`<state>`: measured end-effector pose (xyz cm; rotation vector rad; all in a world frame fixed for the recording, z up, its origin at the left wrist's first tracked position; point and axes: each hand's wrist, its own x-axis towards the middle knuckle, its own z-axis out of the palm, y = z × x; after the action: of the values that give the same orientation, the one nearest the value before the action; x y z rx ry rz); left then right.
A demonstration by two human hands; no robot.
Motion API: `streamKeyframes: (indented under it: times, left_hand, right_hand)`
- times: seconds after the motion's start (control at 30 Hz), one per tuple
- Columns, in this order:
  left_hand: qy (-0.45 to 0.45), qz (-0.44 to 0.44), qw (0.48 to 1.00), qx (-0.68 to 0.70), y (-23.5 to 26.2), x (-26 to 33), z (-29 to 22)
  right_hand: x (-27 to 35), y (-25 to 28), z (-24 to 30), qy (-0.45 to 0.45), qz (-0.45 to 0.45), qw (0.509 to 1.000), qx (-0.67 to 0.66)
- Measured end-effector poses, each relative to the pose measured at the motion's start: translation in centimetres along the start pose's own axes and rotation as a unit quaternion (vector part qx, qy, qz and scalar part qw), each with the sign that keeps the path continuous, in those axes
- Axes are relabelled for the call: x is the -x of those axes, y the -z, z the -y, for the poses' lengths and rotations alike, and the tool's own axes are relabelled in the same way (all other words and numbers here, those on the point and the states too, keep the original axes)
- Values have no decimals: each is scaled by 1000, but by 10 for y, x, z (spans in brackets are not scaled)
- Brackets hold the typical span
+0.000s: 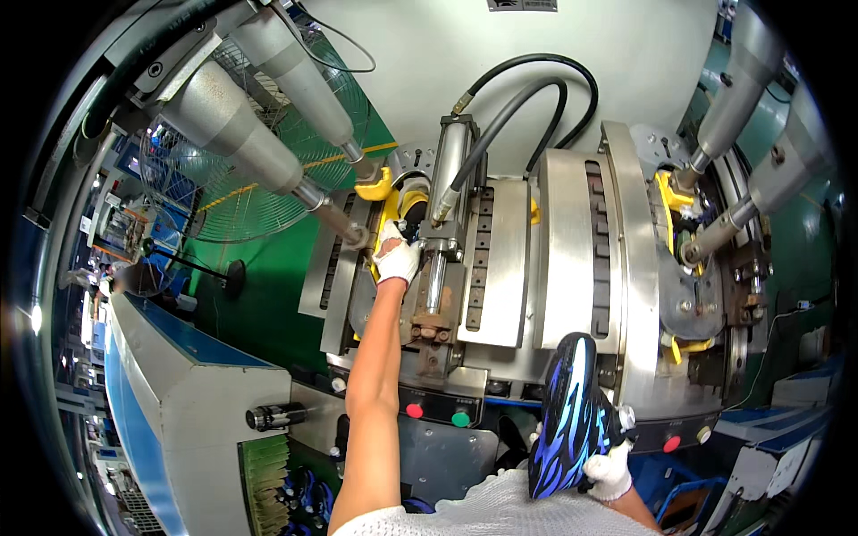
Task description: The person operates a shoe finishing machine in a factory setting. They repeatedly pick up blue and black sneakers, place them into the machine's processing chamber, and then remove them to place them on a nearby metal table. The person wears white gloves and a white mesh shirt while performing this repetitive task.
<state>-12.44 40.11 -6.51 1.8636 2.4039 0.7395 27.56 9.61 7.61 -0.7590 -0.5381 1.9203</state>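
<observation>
My left hand [396, 258], in a white glove, reaches up into the left station of a steel press machine [572, 259]. Its fingers rest on a dark shoe part inside the yellow clamp [386, 207]; whether they grip it I cannot tell. My right hand [609, 473], also gloved, holds a blue and black patterned shoe [565, 418] upright by its lower end, in front of the machine's front panel. A hydraulic cylinder [450, 170] with black hoses stands just right of my left hand.
Red [414, 410] and green [460, 417] buttons sit on the panel below the left station, another red button [672, 443] at the right. A second yellow clamp [668, 207] sits in the right station. A caged fan [228, 170] stands left, over a green floor [268, 295].
</observation>
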Motion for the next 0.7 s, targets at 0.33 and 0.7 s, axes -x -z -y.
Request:
streamKeyframes:
  times: [0.33,0.7]
  left_hand:
    - [87,-23,990,106,147,22,-18]
    - [237,-71,949,193,223,389,50]
  right_hand:
    - [-8,-5,-15,-39,-93,988,115]
    - [-277,-165,-86,-100,91,989,59]
